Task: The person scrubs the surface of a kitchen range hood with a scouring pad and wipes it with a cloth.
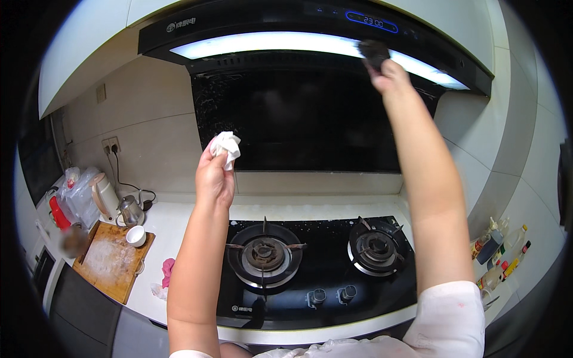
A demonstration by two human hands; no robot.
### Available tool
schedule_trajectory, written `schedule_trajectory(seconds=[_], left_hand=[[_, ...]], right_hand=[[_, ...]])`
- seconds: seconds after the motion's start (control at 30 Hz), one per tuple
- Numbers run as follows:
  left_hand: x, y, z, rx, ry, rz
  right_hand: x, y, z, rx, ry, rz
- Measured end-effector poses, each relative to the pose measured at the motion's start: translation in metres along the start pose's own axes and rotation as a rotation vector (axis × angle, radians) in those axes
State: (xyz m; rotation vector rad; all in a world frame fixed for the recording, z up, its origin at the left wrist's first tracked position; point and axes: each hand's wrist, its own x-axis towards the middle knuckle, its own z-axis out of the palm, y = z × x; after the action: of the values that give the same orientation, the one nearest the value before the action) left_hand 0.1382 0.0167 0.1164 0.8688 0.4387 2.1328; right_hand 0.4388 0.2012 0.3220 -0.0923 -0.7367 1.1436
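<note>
My left hand (214,179) is raised in front of the left part of the hood's black glass panel (309,121), gripping a crumpled white tissue or cloth (227,147). Higher up, my right hand (390,77) holds a dark cleaning pad or cloth (374,53), blurred, against or just before the bright light strip (277,41) of the black range hood (255,20). Whitish wet streaks show on the left side of the panel. Below both arms lies a black glass gas hob (322,264) with two burners and two knobs; small white drops dot its back edge.
On the left counter are a wooden cutting board (105,273) with white powder, a white bowl (136,236), a metal pot (131,211), an electric kettle (104,197), plastic bags (83,190) and a pink cloth (168,272). Several bottles (497,250) stand at right. White cabinets (85,44) flank the hood.
</note>
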Motion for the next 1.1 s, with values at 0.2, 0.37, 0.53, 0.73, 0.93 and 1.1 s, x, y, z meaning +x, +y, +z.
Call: schedule_trajectory(seconds=[0.2, 0.37, 0.53, 0.73, 0.93, 1.1], left_hand=[[0.017, 0.004, 0.019, -0.006, 0.045, -0.070], [0.029, 0.004, 0.016, 0.007, 0.059, -0.150], [0.040, 0.013, 0.020, -0.035, 0.103, -0.187], [0.039, 0.043, 0.037, -0.061, 0.175, -0.211], [0.030, 0.091, -0.014, -0.028, 0.231, -0.149], [0.015, 0.101, -0.072, -0.068, 0.368, -0.199]], right_hand=[[-0.050, 0.105, 0.085, 0.077, -0.276, 0.244], [-0.031, 0.092, 0.059, 0.138, -0.153, 0.247], [-0.008, 0.012, 0.006, 0.182, 0.008, 0.106], [-0.031, 0.096, 0.068, 0.110, -0.010, 0.449], [-0.123, 0.193, 0.170, 0.039, -0.350, 0.534], [-0.123, 0.235, 0.132, -0.794, -0.597, 0.243]])
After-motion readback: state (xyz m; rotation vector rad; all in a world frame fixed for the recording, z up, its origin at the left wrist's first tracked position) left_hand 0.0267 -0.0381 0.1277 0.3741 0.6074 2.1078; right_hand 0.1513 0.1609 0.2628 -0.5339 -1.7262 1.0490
